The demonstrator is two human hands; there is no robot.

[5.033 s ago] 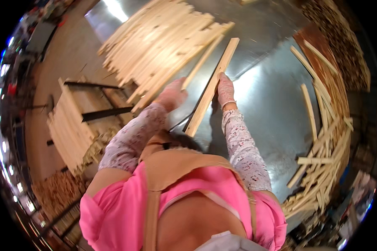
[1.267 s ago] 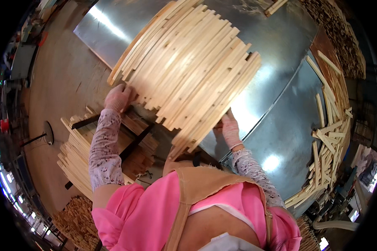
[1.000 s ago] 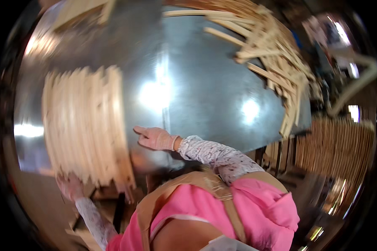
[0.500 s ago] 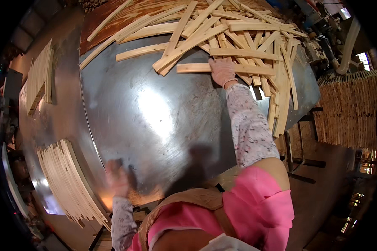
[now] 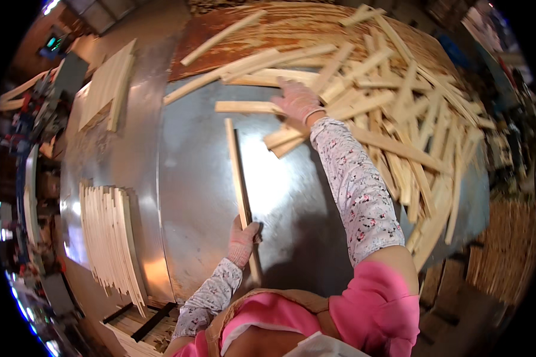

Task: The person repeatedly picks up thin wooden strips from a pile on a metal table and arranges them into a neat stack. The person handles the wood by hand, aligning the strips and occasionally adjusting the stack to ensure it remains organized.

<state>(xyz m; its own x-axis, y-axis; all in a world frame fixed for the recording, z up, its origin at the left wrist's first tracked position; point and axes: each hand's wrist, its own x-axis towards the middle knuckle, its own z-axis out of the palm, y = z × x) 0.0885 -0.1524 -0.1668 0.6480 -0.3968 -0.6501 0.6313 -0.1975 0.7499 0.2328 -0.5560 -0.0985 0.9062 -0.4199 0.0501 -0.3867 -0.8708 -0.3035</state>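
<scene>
The left hand [image 5: 242, 240] grips a long wooden slat [image 5: 239, 184] lying on the metal surface [image 5: 190, 196] — fingers closed around it. The right hand [image 5: 298, 101] rests flat on the loose slat pile [image 5: 399, 119].

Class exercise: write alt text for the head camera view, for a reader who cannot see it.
A person's gloved left hand grips a long wooden slat lying on a shiny metal table, while the gloved right hand reaches into a jumbled pile of slats. A neat stack of slats lies at the left.
</scene>
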